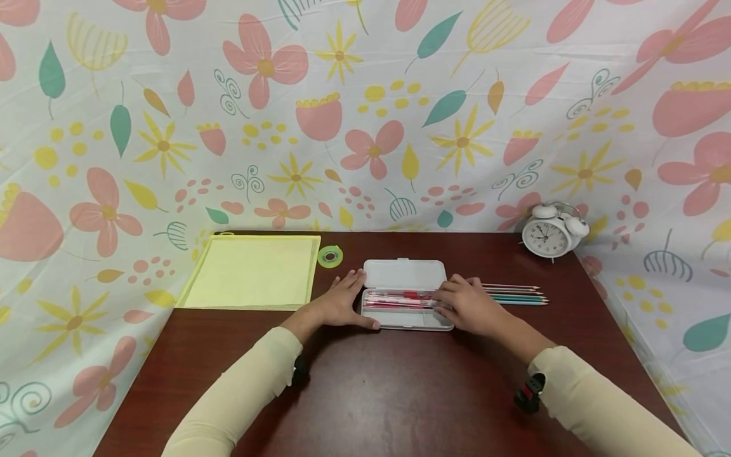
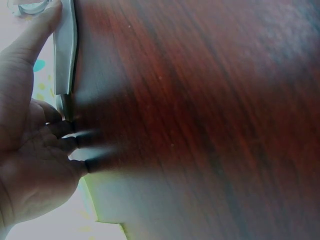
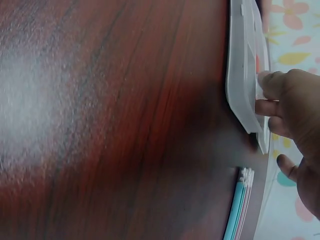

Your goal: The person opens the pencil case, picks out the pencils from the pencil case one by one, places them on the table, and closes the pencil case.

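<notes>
An open white pencil case (image 1: 408, 320) lies on the table, its lid (image 1: 404, 274) laid back to the far side. Several slim pink, white and red pens (image 1: 394, 299) fill the rear compartment. My left hand (image 1: 338, 303) spreads around the left end of the case, thumb along the front edge and fingers beside the lid; in the left wrist view the thumb (image 2: 42, 25) presses the case's wall. Bent fingers of my right hand (image 1: 465, 306) reach inside at the right end and hold the pens there, hiding their ends.
Several pencils (image 1: 516, 296) lie right of the case, partly behind my right hand. At the back right stands a white alarm clock (image 1: 546, 235). A yellow zip folder (image 1: 251, 273) and a green tape roll (image 1: 330, 256) are at the left. Flowered cloth (image 1: 365, 95) borders the table.
</notes>
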{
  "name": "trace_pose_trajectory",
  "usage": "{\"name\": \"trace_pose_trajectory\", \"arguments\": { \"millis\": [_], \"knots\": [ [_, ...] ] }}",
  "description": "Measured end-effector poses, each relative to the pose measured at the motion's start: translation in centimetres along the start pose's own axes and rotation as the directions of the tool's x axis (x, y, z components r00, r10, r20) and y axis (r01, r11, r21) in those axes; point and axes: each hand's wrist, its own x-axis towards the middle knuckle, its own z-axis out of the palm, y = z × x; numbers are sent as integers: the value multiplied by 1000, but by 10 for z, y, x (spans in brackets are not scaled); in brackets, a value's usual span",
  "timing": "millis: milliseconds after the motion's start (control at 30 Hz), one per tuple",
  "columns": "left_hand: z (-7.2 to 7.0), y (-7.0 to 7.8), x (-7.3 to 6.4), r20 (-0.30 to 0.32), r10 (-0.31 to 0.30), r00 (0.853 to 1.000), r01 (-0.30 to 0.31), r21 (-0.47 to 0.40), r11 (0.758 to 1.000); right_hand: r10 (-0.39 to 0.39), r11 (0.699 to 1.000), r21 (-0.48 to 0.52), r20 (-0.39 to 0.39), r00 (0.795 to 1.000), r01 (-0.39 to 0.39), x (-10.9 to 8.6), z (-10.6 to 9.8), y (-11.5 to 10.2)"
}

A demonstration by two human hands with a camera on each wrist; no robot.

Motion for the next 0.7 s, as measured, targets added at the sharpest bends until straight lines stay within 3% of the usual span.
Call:
{"name": "trace_pose_trajectory", "arguments": {
  "millis": [700],
  "knots": [
    [-2, 2, -1, 9, -4, 1000, 4, -8, 1000, 123, 990, 62, 97, 988, -129, 9, 6, -9]
  ]
}}
